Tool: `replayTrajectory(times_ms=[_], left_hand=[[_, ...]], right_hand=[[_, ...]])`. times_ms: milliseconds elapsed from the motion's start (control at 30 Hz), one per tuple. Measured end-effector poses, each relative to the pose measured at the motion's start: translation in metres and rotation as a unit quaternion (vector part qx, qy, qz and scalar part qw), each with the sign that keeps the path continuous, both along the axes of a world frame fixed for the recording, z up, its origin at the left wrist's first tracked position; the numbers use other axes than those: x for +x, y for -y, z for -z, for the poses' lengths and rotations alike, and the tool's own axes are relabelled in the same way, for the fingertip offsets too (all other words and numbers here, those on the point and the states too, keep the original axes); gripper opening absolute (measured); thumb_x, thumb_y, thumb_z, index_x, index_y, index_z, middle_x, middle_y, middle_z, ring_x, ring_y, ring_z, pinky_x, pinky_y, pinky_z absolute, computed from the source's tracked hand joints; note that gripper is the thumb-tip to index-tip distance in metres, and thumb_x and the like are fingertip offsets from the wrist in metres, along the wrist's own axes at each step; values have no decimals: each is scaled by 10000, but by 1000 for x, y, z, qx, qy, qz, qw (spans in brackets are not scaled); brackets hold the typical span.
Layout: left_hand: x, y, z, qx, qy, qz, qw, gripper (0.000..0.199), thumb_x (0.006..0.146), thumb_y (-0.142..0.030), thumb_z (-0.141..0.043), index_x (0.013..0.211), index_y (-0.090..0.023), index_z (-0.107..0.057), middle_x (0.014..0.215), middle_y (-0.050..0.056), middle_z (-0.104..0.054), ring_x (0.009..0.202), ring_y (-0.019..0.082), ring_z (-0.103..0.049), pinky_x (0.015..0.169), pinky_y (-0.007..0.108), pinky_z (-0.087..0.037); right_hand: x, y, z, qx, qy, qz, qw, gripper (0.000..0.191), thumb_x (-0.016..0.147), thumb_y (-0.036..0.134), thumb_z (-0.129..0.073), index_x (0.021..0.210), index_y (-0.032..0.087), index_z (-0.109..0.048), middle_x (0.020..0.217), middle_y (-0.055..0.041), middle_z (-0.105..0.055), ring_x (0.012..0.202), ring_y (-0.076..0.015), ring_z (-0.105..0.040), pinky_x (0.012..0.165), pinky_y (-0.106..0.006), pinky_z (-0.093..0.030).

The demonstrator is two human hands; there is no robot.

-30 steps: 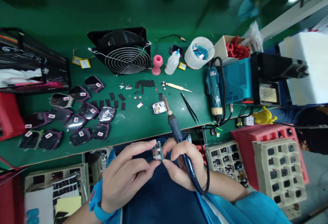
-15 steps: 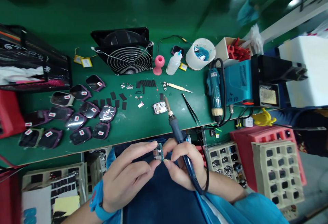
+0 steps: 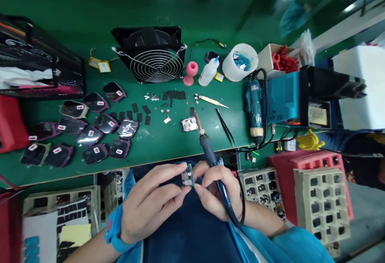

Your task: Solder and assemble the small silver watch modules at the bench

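A small green circuit board (image 3: 187, 176) is pinched between the fingertips and thumb of my left hand (image 3: 153, 199), over my lap below the table edge. My right hand (image 3: 218, 191) grips a soldering iron (image 3: 209, 150) whose tip points up and away over the table; its thumb and fingertip are also close against the board's right edge, and I cannot tell whether they press on it. Just left of the iron's tip lies an opened watch case (image 3: 189, 124) with white insides. A pair of black tweezers (image 3: 226, 128) and a pale-handled tool (image 3: 212, 101) rest farther right.
Several watch cases (image 3: 90, 136) spread over the left of the table. At the back stand a metal-grilled fan (image 3: 158, 66), a pink holder (image 3: 190, 73), a squeeze bottle (image 3: 208, 72) and a white tub (image 3: 227, 68). To the right are an electric screwdriver (image 3: 255, 108) and a blue soldering station (image 3: 280, 98).
The view has shifted slightly, so the table things sit a little differently. Both hands keep the same hold on the board and the iron.
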State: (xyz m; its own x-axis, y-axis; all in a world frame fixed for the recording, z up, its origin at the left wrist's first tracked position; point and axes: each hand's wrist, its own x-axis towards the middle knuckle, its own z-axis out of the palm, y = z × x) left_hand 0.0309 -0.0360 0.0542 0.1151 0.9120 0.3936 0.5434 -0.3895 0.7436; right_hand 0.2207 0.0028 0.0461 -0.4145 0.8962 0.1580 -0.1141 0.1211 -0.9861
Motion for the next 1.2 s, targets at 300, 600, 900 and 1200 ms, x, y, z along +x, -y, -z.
replayTrajectory(times_ms=[300, 600, 900, 1200], left_hand=[[-2, -3, -2, 9, -7, 3, 1000, 153, 940, -153, -701, 835, -188, -595, 1114, 98, -746, 950, 184, -764, 814, 277, -676], [-4, -3, -1, -4, -11, 1, 1000, 164, 961, -213, -688, 836, -211, -583, 1101, 85, -752, 932, 197, -769, 754, 303, -690], [-2, 0, -1, -15, 6, -21, 1000, 160, 941, -210, -712, 831, -236, -600, 1105, 58, -744, 931, 208, -764, 733, 344, -694], [1, 3, 0, -14, 22, 1, 1000, 177, 904, -120, -737, 819, -210, -611, 1137, 65, -725, 990, 208, -743, 813, 351, -685]], right_hand=[[0, -1, -1, -8, -5, -6, 1000, 187, 912, 100, -642, 967, 250, -546, 929, -34, -682, 815, -161, -685, 754, -315, -575], [0, 0, -1, -6, 4, -7, 1000, 143, 938, 148, -630, 965, 251, -534, 910, -31, -680, 785, -162, -672, 741, -326, -570], [0, -1, 0, -5, 3, -7, 1000, 156, 927, 132, -627, 961, 252, -534, 887, -29, -668, 756, -167, -657, 722, -326, -559], [-1, -1, -1, 18, 40, 7, 999, 174, 904, 113, -624, 956, 251, -532, 882, -24, -669, 739, -155, -671, 716, -321, -585]])
